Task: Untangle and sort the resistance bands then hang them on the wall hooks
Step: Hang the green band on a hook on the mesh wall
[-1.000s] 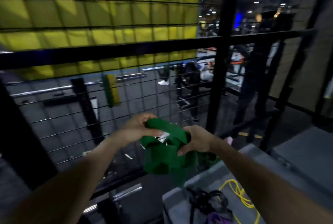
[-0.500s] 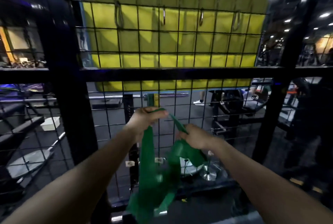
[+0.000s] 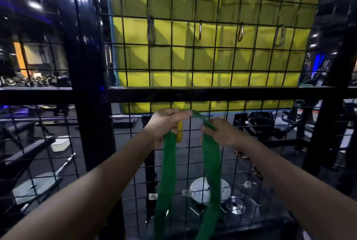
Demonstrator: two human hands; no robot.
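Observation:
A wide green resistance band [image 3: 168, 172] hangs as an open loop in front of a black wire mesh wall [image 3: 212, 62]. My left hand [image 3: 166, 125] grips the top of its left strand. My right hand [image 3: 220, 133] grips the top of the right strand [image 3: 211, 172]. A short span of band arches between the two hands. Both strands drop straight down out of view. Several metal hooks hang high on the mesh: one at the left [image 3: 151, 31], two in the middle [image 3: 200, 30] [image 3: 240, 31], one at the right [image 3: 279, 36]. The hooks are above my hands.
A thick black horizontal bar [image 3: 231, 94] crosses the mesh just above my hands. A black upright post [image 3: 88, 85] stands to the left. Behind the mesh are a yellow padded wall [image 3: 212, 8], weight plates [image 3: 209, 189], a barbell and benches on the gym floor.
The bunched green band has opened into a loop with two straight hanging strands. Both hands rose and moved apart. My view swung up and left, off the grey box toward the hooks.

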